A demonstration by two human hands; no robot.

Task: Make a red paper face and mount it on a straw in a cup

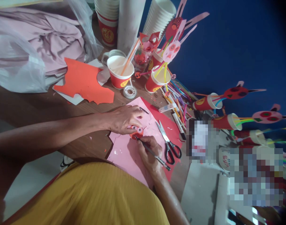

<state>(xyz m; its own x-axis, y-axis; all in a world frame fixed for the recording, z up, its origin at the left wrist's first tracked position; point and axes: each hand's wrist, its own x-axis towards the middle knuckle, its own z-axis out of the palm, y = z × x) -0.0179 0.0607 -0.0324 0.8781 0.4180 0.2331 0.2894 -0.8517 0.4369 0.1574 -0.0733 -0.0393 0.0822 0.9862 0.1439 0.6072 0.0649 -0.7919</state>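
Note:
A small round red paper face (137, 134) with white-and-dark eyes lies over the pink paper (130, 156). My left hand (126, 120) has its fingertips closed on the face's upper edge. A short dark slim piece (144, 110) shows by its outer fingers; whether they hold it is unclear. In my right hand (151, 153) is a black pen (163, 162), its tip at the lower part of the face. Just right of that hand lie scissors (172, 149) with black handles, blades apart. Red paper (167, 123) shows under the pink sheet.
Orange cut paper (84, 82) and a tape roll (130, 92) lie farther left. A paper cup (119, 73) holds straws; another cup (154, 82) carries a pink paper face (172, 51). Coloured sticks (178, 97) and a marker (178, 125) lie near the blue wall. Plastic-wrapped cloth (51, 40) fills the upper left.

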